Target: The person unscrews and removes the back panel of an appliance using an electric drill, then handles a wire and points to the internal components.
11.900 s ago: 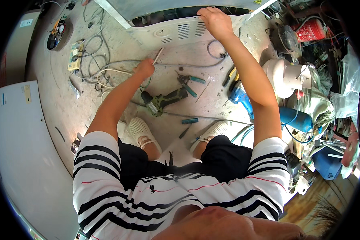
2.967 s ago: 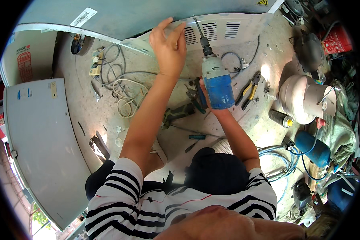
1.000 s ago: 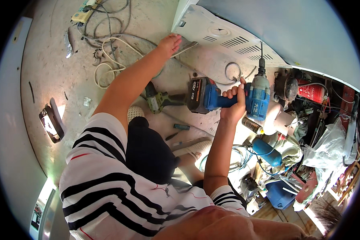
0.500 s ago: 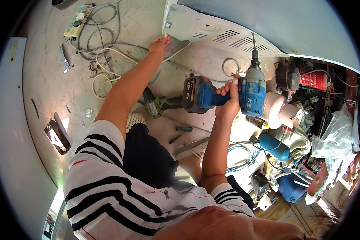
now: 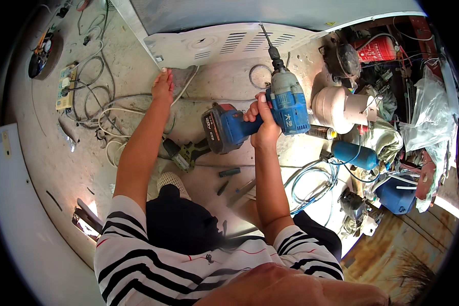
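My right hand (image 5: 265,122) grips the handle of a blue cordless impact driver (image 5: 288,109), with a finger near its trigger. Its long bit points away from me, the tip at the upper edge of a white vented panel (image 5: 217,45); whether it sits in a screw is too small to tell. The panel lies along the bottom of a large grey appliance cabinet (image 5: 270,13). At the panel's near left corner, my left hand (image 5: 162,86) has its fingers closed at the edge. A green and black cordless drill (image 5: 186,154) lies on the floor between my forearms.
Tangled cables and a power strip (image 5: 65,87) lie at the left. To the right are a pale rounded canister (image 5: 334,108), a blue cylinder (image 5: 354,154), a coiled blue hose (image 5: 316,186) and a red cylinder (image 5: 375,50) among clutter. A white panel (image 5: 15,204) stands at far left.
The whole view has shifted, so the cabinet, panel and both hands appear further left. Relative to the panel, the driver's bit and my left hand stay in about the same places.
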`<state>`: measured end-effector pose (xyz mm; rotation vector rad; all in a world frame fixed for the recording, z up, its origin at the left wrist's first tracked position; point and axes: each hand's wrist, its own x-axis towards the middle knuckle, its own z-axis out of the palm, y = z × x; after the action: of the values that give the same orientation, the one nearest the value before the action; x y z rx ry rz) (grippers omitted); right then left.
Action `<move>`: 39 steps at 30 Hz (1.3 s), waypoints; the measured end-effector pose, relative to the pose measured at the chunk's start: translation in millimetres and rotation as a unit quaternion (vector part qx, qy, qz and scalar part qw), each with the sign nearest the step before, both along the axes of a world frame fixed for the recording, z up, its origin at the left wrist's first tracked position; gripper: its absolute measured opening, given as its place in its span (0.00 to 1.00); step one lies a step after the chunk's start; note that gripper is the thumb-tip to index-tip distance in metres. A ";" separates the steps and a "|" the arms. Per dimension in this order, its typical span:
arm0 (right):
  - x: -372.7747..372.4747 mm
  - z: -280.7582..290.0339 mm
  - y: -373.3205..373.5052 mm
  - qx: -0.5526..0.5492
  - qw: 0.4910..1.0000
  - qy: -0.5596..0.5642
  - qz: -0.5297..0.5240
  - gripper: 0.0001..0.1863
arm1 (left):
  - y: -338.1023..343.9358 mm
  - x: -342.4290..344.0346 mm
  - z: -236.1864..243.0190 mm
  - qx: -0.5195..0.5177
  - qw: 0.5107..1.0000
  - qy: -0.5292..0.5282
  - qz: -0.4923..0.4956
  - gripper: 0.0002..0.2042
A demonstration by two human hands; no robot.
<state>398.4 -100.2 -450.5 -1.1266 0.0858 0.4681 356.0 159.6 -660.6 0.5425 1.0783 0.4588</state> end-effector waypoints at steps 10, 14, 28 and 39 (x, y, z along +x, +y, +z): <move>2.2 -2.5 0.1 -0.010 1.000 -0.007 0.008 0.07 | 1.9 -4.0 -4.1 -0.009 1.000 -0.013 0.009 0.10; 7.5 -6.4 -3.0 0.004 1.000 -0.008 0.018 0.08 | 3.0 -5.2 -5.9 -0.007 1.000 -0.016 -0.010 0.14; 5.1 -9.8 5.7 0.018 1.000 0.005 0.011 0.08 | 2.7 -6.1 -8.9 -0.010 1.000 -0.020 -0.001 0.14; 13.8 -26.3 -6.3 -0.297 0.917 -0.266 0.025 0.14 | 6.5 -11.1 -15.4 0.011 1.000 -0.009 -0.017 0.12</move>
<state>412.2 -106.5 -476.8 -1.8255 -0.2986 0.1608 344.8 166.1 -676.0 0.5740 1.0459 0.4443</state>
